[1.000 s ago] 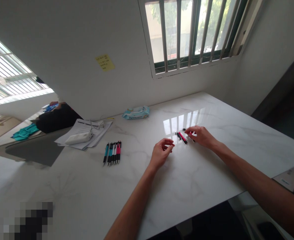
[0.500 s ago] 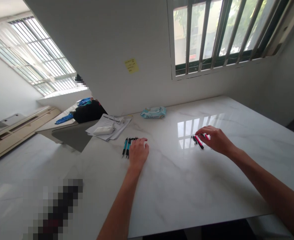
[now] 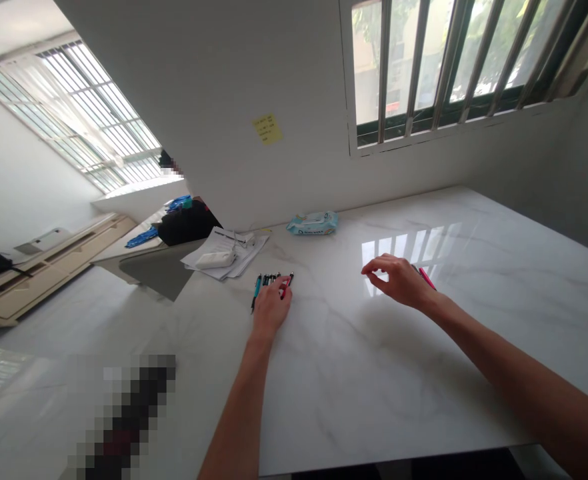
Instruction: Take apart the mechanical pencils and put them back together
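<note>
Pens (image 3: 269,281) in tight bunch — L hand (image 3: 271,310) on them, fingers together, grip unclear; R hand (image 3: 399,280) raised, fingers apart, just beside 1 pink pen (image 3: 427,278).

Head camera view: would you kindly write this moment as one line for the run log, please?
left hand: on row of pens | right hand: open, beside pink pen | surface: white marble table
</note>
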{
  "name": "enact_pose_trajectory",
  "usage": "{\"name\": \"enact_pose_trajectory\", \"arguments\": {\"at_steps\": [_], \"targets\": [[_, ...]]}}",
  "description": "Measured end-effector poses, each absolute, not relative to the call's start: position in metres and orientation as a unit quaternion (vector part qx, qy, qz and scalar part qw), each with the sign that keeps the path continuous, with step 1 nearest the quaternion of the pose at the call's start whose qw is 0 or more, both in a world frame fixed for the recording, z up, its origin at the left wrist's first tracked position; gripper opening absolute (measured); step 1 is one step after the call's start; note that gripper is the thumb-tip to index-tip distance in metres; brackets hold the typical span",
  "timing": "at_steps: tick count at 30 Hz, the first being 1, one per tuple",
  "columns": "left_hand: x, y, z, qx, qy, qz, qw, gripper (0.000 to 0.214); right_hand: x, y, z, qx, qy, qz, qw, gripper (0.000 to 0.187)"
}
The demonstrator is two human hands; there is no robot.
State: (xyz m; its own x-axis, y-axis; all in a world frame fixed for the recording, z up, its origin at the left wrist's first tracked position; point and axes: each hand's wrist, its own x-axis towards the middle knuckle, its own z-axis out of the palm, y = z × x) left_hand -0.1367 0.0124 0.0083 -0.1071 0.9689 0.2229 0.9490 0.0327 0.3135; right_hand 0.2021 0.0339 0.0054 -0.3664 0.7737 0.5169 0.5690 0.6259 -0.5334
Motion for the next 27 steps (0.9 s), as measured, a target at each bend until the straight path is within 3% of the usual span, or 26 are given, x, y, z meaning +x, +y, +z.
{"name": "enact_pose_trajectory", "arguments": {"at_steps": [4,12,16,23,27], "targets": [[-0.134,0.013,0.009,0.709,0.662,0.244,0.025,0.046,0.196,0.025,0.0,-0.391,-0.831,0.146,0.366,0.022],[-0.144,0.01,0.003,0.7,0.7,0.141,0.004,0.043,0.187,0.019,0.002,-0.365,-0.843,0.136,0.37,0.022],[-0.136,0.012,0.009,0.693,0.698,0.179,0.034,0.043,0.185,0.019,0.001,-0.362,-0.844,0.127,0.373,0.023],[-0.095,0.003,0.016,0.74,0.513,0.348,0.261,0.043,0.175,0.008,0.008,-0.307,-0.86,0.134,0.385,0.034],[-0.074,-0.005,0.02,0.65,0.477,0.437,0.399,0.056,0.169,0.004,0.008,-0.312,-0.868,0.163,0.35,0.012]]}}
